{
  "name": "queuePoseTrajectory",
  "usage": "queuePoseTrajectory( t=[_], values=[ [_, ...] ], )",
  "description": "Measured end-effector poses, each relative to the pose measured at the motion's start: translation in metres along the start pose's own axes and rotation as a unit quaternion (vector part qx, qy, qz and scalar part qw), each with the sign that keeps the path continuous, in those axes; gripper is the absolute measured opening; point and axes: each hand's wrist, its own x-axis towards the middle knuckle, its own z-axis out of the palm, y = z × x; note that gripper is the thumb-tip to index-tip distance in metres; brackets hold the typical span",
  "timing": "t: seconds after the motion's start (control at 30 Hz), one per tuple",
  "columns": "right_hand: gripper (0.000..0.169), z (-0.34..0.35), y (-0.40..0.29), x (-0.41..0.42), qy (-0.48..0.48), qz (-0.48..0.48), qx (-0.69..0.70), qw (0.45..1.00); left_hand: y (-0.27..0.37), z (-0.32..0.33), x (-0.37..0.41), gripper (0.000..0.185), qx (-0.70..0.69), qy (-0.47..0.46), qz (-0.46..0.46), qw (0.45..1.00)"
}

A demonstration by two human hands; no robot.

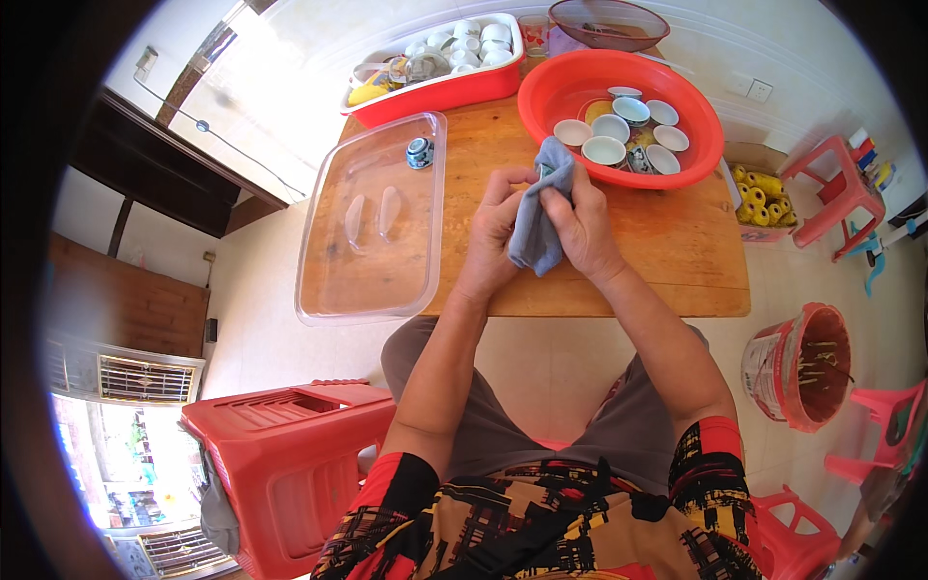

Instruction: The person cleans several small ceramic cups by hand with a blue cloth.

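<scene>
A blue-grey cloth [538, 235] is held between my two hands above the wooden table [660, 254]. My left hand [499, 221] grips its left side, and a small piece of a patterned cup shows at the cloth's upper fold. My right hand [586, 225] pinches the cloth from the right, its thumb pressed in. Just beyond, a round red plastic basin [533, 94] holds several small porcelain cups [604, 151]. To the left, one blue-patterned cup [420, 154] rests upside down on a clear plastic lid [333, 283].
A red-and-white tray [442, 94] with several white cups stands at the back left, beside a glass [535, 36] and a mesh basket [609, 25]. Stacked red stools [290, 464] stand at lower left. A bucket [776, 366] and a box of yellow rolls [761, 199] are on the right.
</scene>
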Motion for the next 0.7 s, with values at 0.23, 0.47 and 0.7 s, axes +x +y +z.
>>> queuePoseTrajectory(
  t=[0.23,0.47,0.7],
  values=[
    [0.032,-0.027,-0.005,0.010,-0.173,0.291,0.295,0.894,-0.016,-0.005,-0.004,0.024,0.092,-0.015,0.094,0.991],
    [0.037,0.002,0.000,0.000,0.004,-0.018,-0.034,0.999,-0.001,-0.004,-0.006,0.032,-0.147,0.021,-0.105,0.983],
    [0.035,-0.024,0.000,0.008,-0.148,0.288,0.338,0.884,-0.023,-0.012,-0.011,0.025,-0.062,-0.044,-0.007,0.997]
  ],
)
